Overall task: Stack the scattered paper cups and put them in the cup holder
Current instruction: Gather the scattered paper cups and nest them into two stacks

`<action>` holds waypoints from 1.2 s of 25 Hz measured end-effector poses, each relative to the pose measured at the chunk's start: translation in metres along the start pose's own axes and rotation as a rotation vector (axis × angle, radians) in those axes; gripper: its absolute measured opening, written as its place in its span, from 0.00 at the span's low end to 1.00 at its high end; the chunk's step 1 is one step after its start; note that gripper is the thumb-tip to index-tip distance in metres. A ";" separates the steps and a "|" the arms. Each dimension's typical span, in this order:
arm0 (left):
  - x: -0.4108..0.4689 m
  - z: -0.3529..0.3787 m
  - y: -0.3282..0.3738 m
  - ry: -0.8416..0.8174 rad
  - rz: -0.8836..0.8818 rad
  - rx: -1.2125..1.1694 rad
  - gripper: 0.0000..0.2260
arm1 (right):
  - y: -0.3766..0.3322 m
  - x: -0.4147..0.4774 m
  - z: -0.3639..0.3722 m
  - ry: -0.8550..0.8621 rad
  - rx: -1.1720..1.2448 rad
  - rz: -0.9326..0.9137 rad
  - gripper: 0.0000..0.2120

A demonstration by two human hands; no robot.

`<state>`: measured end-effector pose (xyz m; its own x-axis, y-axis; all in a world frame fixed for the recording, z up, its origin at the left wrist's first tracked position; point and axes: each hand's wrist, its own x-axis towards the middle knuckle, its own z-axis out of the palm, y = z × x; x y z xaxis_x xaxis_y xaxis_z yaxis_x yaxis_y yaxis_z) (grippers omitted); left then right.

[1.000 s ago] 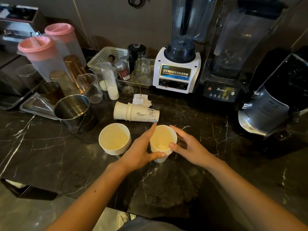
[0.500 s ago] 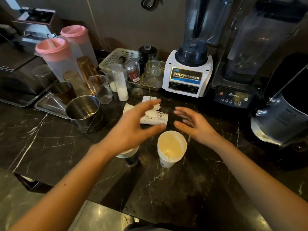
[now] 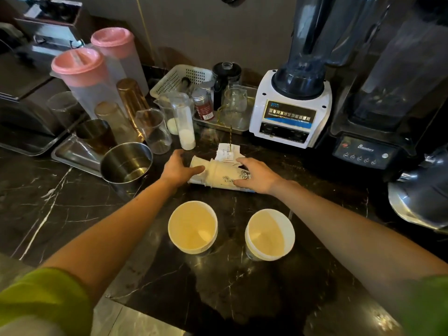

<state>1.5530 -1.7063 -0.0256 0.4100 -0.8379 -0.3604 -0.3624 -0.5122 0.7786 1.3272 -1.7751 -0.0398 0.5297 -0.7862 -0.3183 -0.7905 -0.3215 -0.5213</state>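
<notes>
black marble tabletop [image 3: 72,202], white-veined, crowded along the back edge. near its middle, a lying stack of paper cups [image 3: 218,174], nested and tipped on its side, long axis running left to right, a printed drawing on the outermost cup. left hand [image 3: 178,169] curled round the left end of that stack, thumb laid across the near side, fingers over the far side. right hand [image 3: 257,175] clasped on the right end, fingers spread over the top, thumb against the near side. green sleeves [image 3: 43,294] at the bottom corners of the view.

closer to the person, two more stacks standing mouth up, apart from each other and well clear of both hands: left upright stack [image 3: 192,226] and right upright stack [image 3: 269,235], each with several nested rims showing.

paper slips [image 3: 226,152] just behind the lying stack, touching it or nearly so. steel pot [image 3: 126,163] just left of the left hand. further back, pink-lidded pitchers [image 3: 80,66], a white basket [image 3: 179,78], a white blender [image 3: 291,110] and a black blender [image 3: 378,141] against the wall.
</notes>
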 end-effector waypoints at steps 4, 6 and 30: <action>0.010 0.012 -0.012 0.029 0.055 0.087 0.30 | 0.004 0.017 0.009 -0.057 -0.076 0.039 0.38; 0.007 0.019 -0.014 -0.067 0.117 0.164 0.25 | 0.005 0.018 0.014 -0.079 -0.117 0.041 0.36; -0.174 0.017 0.097 -0.194 0.751 -0.244 0.45 | -0.035 -0.194 -0.042 0.452 0.637 -0.176 0.38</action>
<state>1.4324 -1.6137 0.1038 -0.0302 -0.9709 0.2376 -0.2816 0.2364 0.9300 1.2390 -1.6339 0.0734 0.3465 -0.9336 0.0911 -0.3071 -0.2047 -0.9294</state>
